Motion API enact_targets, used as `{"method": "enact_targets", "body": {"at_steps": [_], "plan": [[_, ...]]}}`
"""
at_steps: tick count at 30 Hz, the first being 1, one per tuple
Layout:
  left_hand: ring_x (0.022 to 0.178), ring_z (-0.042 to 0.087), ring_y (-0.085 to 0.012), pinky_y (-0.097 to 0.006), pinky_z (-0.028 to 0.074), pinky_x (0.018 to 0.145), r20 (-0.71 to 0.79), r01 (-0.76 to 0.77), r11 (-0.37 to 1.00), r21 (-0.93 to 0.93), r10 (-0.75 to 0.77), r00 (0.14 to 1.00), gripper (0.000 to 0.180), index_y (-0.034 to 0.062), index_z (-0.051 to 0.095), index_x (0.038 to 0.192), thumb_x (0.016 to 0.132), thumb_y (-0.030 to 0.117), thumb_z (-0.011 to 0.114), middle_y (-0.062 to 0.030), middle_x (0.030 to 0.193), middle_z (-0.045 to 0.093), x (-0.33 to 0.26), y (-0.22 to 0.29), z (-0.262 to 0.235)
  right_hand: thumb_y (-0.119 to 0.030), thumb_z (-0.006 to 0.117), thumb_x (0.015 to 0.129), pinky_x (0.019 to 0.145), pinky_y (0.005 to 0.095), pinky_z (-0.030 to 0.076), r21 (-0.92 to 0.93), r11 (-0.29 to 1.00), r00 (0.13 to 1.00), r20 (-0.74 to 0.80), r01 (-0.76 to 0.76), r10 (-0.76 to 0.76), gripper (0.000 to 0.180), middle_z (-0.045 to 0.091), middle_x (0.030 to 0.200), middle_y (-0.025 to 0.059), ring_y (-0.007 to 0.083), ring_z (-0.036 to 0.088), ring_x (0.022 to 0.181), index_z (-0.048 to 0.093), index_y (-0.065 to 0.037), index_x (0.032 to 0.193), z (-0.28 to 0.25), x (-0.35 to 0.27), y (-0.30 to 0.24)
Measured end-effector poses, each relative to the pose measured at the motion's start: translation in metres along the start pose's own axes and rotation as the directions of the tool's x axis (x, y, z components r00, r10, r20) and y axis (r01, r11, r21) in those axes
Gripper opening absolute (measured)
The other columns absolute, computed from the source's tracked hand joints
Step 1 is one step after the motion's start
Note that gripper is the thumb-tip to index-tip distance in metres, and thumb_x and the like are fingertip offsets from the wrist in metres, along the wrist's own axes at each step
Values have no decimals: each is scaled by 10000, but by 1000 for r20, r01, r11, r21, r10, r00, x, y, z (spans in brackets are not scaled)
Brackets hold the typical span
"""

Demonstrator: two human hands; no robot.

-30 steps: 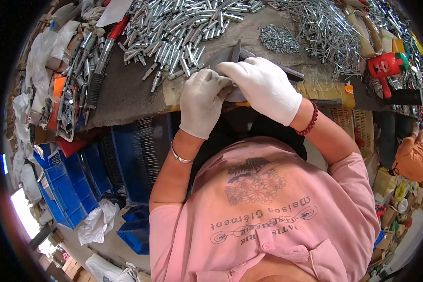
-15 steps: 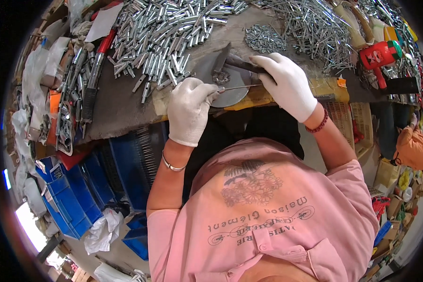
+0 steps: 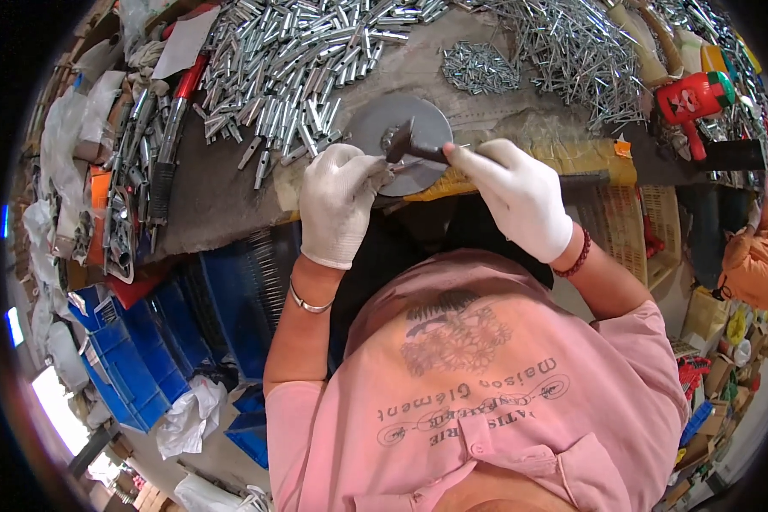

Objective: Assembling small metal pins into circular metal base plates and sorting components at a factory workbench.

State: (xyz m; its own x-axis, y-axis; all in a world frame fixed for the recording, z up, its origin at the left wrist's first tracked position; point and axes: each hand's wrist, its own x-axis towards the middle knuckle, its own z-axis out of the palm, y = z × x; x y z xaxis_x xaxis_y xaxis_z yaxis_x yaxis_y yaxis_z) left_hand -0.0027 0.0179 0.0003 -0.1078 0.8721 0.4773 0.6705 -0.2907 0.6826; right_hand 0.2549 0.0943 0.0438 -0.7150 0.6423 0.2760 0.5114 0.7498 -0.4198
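Note:
My left hand [image 3: 340,205], in a white glove, is closed. Its fingertips pinch a small metal part [image 3: 391,172] at the near left edge of a round grey metal disc [image 3: 431,122]. My right hand [image 3: 525,198], also gloved, grips the handle of a hammer [image 3: 408,143]. The hammer head is low over the disc, right beside my left fingertips; whether it touches the part I cannot tell. Part of a thin rod shows near my right fingers. A small dark lump in the disc's middle is partly behind the hammer head.
Metal tubes [image 3: 307,60] are heaped at the far left. Short pins [image 3: 480,68] and longer thin rods [image 3: 572,51] lie at the far right. A red bottle-like container [image 3: 693,96] stands right, tools [image 3: 145,145] left. Blue bins [image 3: 124,367] sit below the bench's left side.
The hammer has come down and toward me, its head now beside my left fingertips. My right hand has lowered with it, and my left hand has shifted slightly left.

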Motion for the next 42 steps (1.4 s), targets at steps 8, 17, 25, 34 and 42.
{"method": "enact_targets", "body": {"at_steps": [8,17,25,34,42], "plan": [[793,673,-298,-403,534,709,23,52,998,-45,-51,998,184,53,798,937,776,27,883,-97,836,670,-5,3,-8,-165,825,852,917,471,531,-97,993,996,-53,71,-77,323,657,1172,97,350,639,1111,771,-130,1168,5,21,-1],[842,663,-247,-370,546,762,-208,104,987,119,-78,975,306,50,816,1142,842,34,872,-84,901,690,-23,33,-2,-85,761,897,729,393,575,400,872,933,326,-283,153,217,742,869,147,303,740,779,738,-34,1107,25,0,-23],[680,634,-77,-230,504,572,136,732,508,-453,-772,621,639,33,469,1623,1031,47,710,-46,934,749,-45,55,9,-73,729,932,700,309,515,587,579,806,542,-565,237,225,666,811,79,139,587,725,718,-2,1145,34,-8,-39],[672,563,-38,-197,428,559,144,603,307,-736,-800,582,597,40,547,1484,952,57,816,-29,939,729,-57,55,-13,-67,763,921,744,331,562,609,660,868,478,-440,137,295,724,883,142,204,683,747,715,-32,1209,42,-2,-64],[666,538,-39,-197,405,553,-252,467,372,-802,-920,300,499,19,587,1402,939,48,771,-44,970,702,-141,-14,-78,78,662,977,964,349,576,379,907,957,-140,-184,253,355,782,1269,134,206,747,1083,703,38,1328,62,14,-12]]}}
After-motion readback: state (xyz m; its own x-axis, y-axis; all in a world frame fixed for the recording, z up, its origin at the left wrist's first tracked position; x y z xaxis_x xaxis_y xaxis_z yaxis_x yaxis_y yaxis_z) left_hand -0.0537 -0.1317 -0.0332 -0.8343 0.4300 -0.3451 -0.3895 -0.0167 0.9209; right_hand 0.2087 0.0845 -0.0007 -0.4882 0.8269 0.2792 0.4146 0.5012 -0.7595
